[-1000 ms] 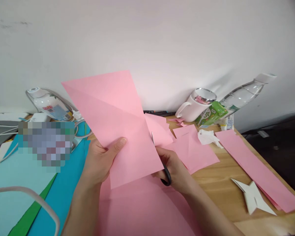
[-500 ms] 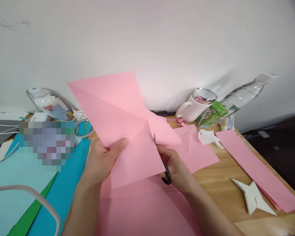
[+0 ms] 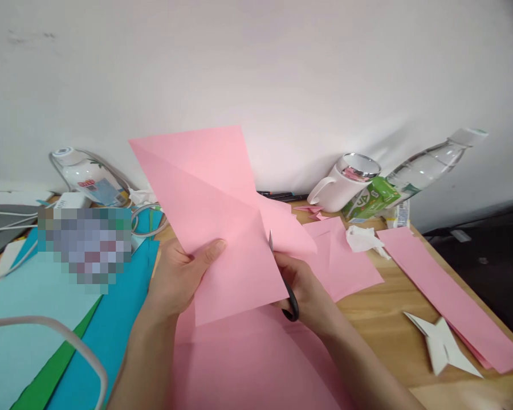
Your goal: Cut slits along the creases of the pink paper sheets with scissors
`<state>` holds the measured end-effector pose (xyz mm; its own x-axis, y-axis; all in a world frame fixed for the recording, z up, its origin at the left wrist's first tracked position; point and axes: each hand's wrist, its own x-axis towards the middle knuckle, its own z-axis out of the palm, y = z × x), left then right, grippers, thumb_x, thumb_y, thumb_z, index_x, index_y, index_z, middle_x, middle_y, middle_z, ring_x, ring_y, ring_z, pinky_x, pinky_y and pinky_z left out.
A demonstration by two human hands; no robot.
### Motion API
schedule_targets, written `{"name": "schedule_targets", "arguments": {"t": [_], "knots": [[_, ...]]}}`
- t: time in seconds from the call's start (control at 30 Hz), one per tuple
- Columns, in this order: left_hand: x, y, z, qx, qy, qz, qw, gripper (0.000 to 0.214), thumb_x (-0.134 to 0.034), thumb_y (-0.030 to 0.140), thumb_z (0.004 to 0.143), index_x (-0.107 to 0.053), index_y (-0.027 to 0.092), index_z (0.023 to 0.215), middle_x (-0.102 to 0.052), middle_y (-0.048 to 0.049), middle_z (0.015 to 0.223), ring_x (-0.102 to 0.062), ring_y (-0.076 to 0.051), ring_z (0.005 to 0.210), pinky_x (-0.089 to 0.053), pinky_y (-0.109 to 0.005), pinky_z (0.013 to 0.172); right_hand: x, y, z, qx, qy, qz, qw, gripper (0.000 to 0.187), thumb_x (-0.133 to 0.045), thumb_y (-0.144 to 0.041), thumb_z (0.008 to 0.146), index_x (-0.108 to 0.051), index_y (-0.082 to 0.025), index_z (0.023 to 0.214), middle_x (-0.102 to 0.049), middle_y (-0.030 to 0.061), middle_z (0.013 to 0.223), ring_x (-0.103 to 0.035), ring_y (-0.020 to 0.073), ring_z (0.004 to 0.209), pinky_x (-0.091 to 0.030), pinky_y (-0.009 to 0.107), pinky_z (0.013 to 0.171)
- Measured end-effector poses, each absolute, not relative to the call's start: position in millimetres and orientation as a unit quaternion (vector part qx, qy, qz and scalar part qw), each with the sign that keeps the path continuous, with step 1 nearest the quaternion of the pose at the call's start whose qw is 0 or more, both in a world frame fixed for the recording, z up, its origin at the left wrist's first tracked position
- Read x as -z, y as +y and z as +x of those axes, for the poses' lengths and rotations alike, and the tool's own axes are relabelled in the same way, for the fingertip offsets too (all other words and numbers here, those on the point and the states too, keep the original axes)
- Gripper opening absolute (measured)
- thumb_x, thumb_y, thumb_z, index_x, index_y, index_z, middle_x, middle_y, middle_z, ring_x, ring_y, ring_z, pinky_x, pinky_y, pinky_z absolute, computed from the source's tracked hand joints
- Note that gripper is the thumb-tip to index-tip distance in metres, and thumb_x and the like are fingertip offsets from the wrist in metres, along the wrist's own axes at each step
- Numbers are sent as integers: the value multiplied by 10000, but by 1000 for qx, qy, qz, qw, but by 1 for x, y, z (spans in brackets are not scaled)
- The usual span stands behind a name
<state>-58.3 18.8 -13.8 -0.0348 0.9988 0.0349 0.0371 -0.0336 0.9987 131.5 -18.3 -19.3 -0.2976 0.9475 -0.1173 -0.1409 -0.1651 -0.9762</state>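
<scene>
A creased pink sheet of paper (image 3: 214, 199) is held up by my left hand (image 3: 183, 273), which is closed on its left edge with the thumb on the front. My right hand (image 3: 303, 290) is closed on black-handled scissors (image 3: 291, 302). Their blade tip shows at the sheet's right side, while the rest of the blades lies behind the paper. A pink flap (image 3: 288, 225) hangs off to the right beyond the blade; whether it is still joined to the sheet I cannot tell. Below my hands lies more pink paper (image 3: 256, 364).
Right of my hands are a pink sheet (image 3: 346, 262), crumpled tissue (image 3: 363, 238), pink strips (image 3: 448, 296) and a white folded paper star (image 3: 442, 344). Behind stand a white mug (image 3: 340, 185), a green carton (image 3: 374, 196) and a clear bottle (image 3: 431, 162). Blue paper (image 3: 111, 336) and a cable (image 3: 68, 333) lie left.
The upper part of the held sheet has shifted slightly right. My hands keep almost the same place and hold on the paper and scissors.
</scene>
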Motion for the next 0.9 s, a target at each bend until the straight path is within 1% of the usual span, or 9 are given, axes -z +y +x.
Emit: {"name": "schedule_targets", "arguments": {"t": [0.07, 0.13, 0.27, 0.5, 0.63, 0.77, 0.9], "knots": [[15, 19, -59, -505, 516, 513, 464, 319, -724, 307, 685, -657, 158, 959, -696, -64, 1038, -643, -268, 945, -550, -335, 726, 19, -18, 131, -646, -481, -414, 424, 227, -714, -119, 567, -571, -161, 738, -470, -61, 582, -435, 81, 521, -369, 189, 500], [15, 19, -60, -504, 511, 518, 465, 299, -717, 303, 696, -660, 166, 955, -697, -57, 1036, -640, -263, 958, -545, -338, 753, 20, -18, 131, -647, -477, -414, 427, 220, -691, -91, 564, -575, -156, 740, -441, -72, 573, -367, 55, 481, -338, 174, 471], [14, 19, -58, -508, 493, 524, 474, 235, -707, 288, 714, -672, 192, 925, -707, -31, 997, -643, -242, 956, -535, -330, 788, 20, -18, 130, -647, -472, -417, 429, 200, -682, -101, 562, -581, -151, 727, -411, -78, 547, -293, 44, 457, -304, 168, 438], [13, 19, -58, -508, 495, 520, 476, 266, -707, 293, 713, -662, 188, 954, -701, -41, 1030, -646, -252, 950, -550, -333, 751, 21, -18, 129, -637, -480, -420, 433, 171, -664, -126, 574, -576, -138, 720, -442, -59, 553, -334, 59, 487, -324, 171, 449], [13, 20, -58, -507, 494, 522, 476, 275, -707, 300, 710, -663, 175, 952, -700, -53, 1033, -642, -259, 966, -550, -330, 755, 21, -18, 129, -639, -474, -419, 437, 166, -623, -83, 568, -584, -124, 724, -444, -61, 553, -313, 45, 478, -303, 159, 442], [12, 21, -58, -508, 498, 520, 473, 283, -711, 301, 704, -665, 172, 952, -695, -59, 1054, -638, -269, 980, -555, -336, 750, 21, -19, 130, -638, -474, -424, 434, 158, -562, -50, 562, -595, -122, 699, -428, -71, 541, -260, 26, 451, -251, 143, 413], [11, 20, -58, -512, 487, 521, 479, 266, -706, 296, 713, -669, 187, 952, -702, -43, 1038, -645, -254, 967, -555, -334, 762, 22, -19, 130, -643, -469, -420, 436, 171, -560, -28, 551, -594, -131, 683, -429, -76, 534, -275, 25, 442, -255, 137, 405]]}}
